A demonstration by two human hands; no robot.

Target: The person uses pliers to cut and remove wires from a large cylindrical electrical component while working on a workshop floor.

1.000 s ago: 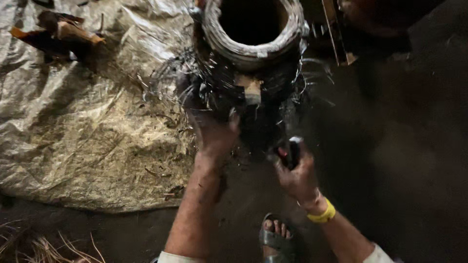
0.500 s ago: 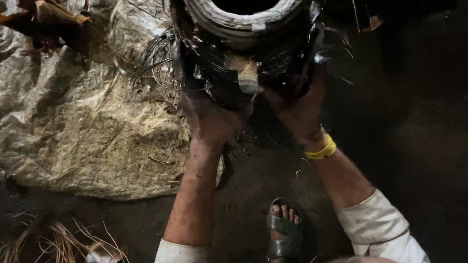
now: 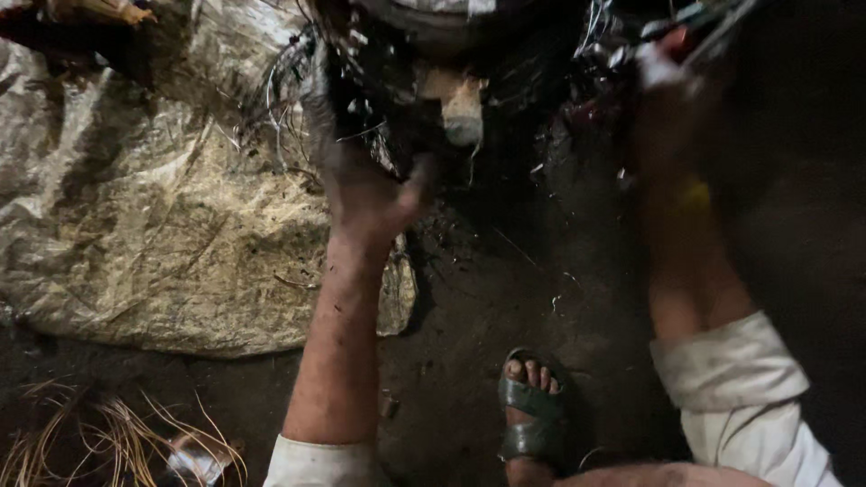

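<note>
Left hand (image 3: 365, 194) gripping dark wire-tangled drum (image 3: 424, 81), mostly cropped at top; right hand (image 3: 663, 90) blurred, grip unreadable, near tool (image 3: 713, 22).

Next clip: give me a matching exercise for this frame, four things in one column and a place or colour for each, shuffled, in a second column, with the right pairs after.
Things:
1. sandal
2. woven sheet
3. wristband
4. loose straw-coloured strands

Place or colour:
A. yellow, on the right arm
B. bottom left corner, on the dark ground
C. green, on a foot at the bottom middle
D. pale and crumpled, spread to the left of the left hand

Pairs: 1-C, 2-D, 3-A, 4-B
</note>
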